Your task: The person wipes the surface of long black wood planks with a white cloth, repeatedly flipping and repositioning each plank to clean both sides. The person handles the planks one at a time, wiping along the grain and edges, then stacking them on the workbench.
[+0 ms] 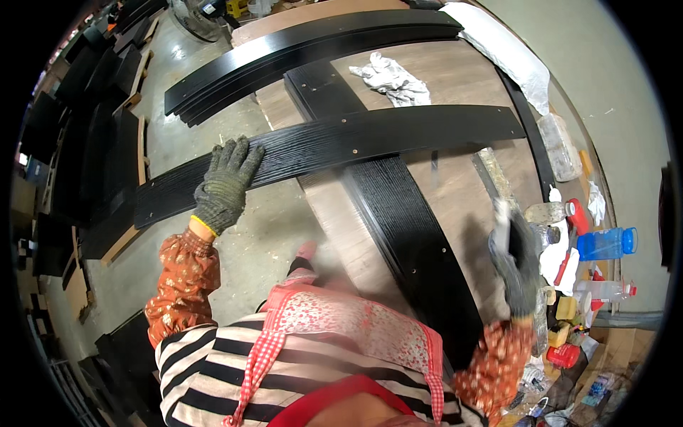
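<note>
On workbench | left hand (225,186) spread flat atop black plank (334,146) | right hand (514,260) blurred, grip unclear

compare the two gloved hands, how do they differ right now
The left hand lies flat, fingers spread, on the black board; the right hand is raised off it, gripping a tool whose kind I cannot tell. The left hand is sharp; the right hand is motion-blurred. Both wear grey knit gloves and patterned orange sleeves.
</note>
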### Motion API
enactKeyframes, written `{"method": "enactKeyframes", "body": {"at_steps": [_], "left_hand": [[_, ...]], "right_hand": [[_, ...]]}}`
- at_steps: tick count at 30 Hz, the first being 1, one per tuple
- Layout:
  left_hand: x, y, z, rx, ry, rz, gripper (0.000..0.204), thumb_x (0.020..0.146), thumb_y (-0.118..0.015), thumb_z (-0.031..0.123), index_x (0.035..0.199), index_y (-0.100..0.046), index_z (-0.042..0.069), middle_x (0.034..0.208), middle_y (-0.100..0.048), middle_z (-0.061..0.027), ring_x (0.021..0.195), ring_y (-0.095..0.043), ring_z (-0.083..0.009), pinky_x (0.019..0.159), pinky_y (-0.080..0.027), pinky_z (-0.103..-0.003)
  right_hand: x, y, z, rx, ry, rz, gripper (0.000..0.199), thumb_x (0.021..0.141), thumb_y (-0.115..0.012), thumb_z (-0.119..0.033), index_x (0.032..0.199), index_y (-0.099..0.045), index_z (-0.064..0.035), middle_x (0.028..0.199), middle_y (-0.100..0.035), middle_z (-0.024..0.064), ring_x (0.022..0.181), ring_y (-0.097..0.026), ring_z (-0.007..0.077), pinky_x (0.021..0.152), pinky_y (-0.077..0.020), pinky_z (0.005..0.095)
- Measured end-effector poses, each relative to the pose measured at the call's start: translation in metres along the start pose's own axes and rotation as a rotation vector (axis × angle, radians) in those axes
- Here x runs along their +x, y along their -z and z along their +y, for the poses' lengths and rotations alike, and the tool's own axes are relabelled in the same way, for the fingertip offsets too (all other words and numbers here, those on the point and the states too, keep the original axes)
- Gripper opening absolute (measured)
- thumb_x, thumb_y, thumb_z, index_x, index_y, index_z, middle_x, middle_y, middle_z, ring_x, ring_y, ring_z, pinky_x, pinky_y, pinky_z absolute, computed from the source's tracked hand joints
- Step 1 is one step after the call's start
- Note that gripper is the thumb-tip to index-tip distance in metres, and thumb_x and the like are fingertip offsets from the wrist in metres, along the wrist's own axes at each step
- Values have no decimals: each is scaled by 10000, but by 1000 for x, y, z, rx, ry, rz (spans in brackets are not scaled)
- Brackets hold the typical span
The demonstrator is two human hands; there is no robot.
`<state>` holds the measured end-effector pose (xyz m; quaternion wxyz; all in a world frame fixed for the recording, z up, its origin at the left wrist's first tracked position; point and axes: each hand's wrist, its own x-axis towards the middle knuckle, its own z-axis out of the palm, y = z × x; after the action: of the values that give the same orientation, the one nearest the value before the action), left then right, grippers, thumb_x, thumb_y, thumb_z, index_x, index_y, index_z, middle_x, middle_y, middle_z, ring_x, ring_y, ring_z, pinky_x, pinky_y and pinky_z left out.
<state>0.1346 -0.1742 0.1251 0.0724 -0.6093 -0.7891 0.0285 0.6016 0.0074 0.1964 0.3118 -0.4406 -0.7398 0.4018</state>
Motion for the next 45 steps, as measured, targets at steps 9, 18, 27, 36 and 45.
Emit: {"method": "enactKeyframes", "body": {"at_steps": [9,18,27,36,45], "left_hand": [[9,20,-19,-178,-88,-102,835,706,-553,-100,1496,-359,92,1498,-377,-255,1401,-340,-450,1186,-239,-544],[13,26,-28,-243,-118,-106,773,759,-533,-43,1498,-361,108,1486,-389,-269,1363,-388,-466,1156,-282,-556],[22,7,-18,-167,-84,3,667,830,-579,130,1473,-402,116,1452,-427,-232,1385,-373,-443,1152,-285,-590],[24,-16,1,-210,-62,179,581,889,-542,234,1443,-448,87,1519,-383,-231,1414,-364,-414,1188,-222,-564],[-78,-35,-119,-89,315,275,654,737,-622,101,1384,-533,119,1462,-481,-144,1398,-409,-319,1198,-247,-495]], "right_hand": [[104,-91,-22,-285,336,-43,612,868,-731,-302,1372,-529,-18,1256,-610,161,1134,-601,298,941,-485,381],[131,-138,-24,-825,759,-66,700,790,-739,-335,1379,-516,-30,1376,-501,250,1221,-502,431,1040,-392,506],[123,-144,-23,-899,753,-176,746,784,-761,-319,1430,-486,-69,1390,-500,262,1254,-493,441,1059,-386,502],[143,-152,-12,-428,456,-209,712,779,-769,-137,1423,-485,-28,1408,-529,172,1245,-537,290,1023,-435,409],[180,-99,111,162,289,-52,332,982,-545,-39,1303,-572,44,1440,-502,172,1248,-532,280,1054,-441,366]]}}
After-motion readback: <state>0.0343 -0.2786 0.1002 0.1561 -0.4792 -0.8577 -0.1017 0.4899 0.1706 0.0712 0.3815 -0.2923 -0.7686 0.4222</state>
